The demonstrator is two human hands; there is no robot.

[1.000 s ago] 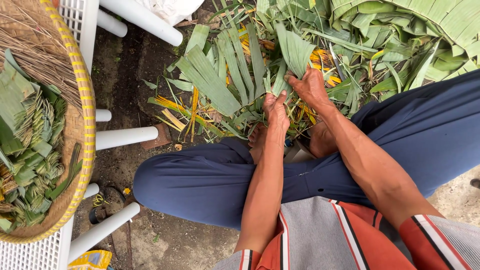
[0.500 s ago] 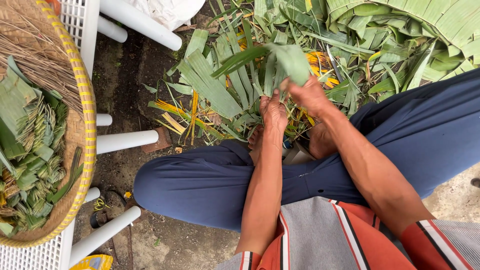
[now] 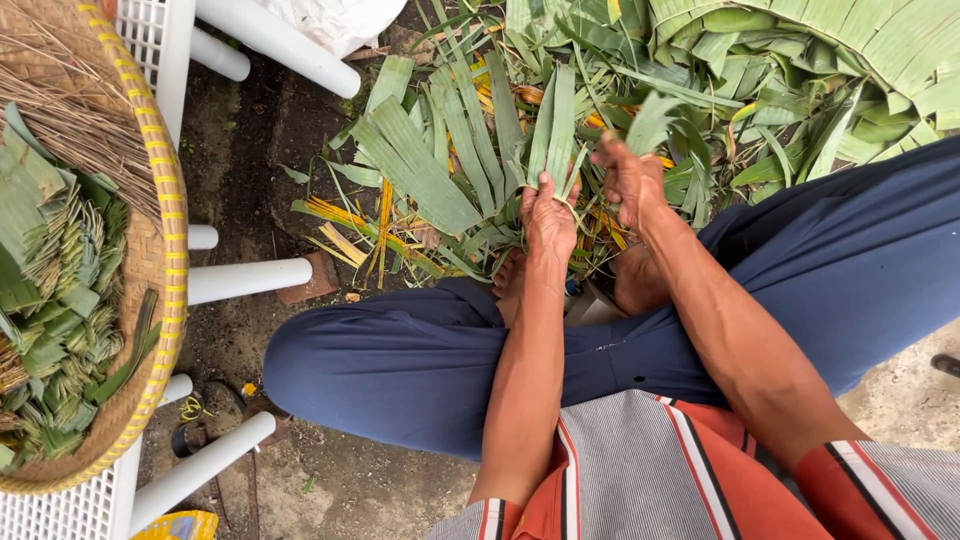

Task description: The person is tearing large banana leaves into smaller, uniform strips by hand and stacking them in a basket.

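Observation:
My left hand [image 3: 549,217] grips a split green leaf strip [image 3: 556,130] by its lower end, holding it upright over the heap. My right hand [image 3: 630,182] is closed on a second strip of green leaf [image 3: 651,120] just to the right. Both hands hover above a pile of cut banana leaves [image 3: 440,170] on the ground, in front of my crossed legs in blue trousers [image 3: 420,365]. My bare feet show under the hands.
A round woven tray [image 3: 165,250] at the left holds folded leaf pieces [image 3: 55,300] and thin dry sticks [image 3: 85,130], resting on a white plastic chair [image 3: 240,280]. Large whole banana leaves [image 3: 860,50] lie at the top right. Bare earth lies below.
Both hands have lifted slightly and moved apart. The wide leaf piece they held together a second ago is now two narrower strips, one in each hand.

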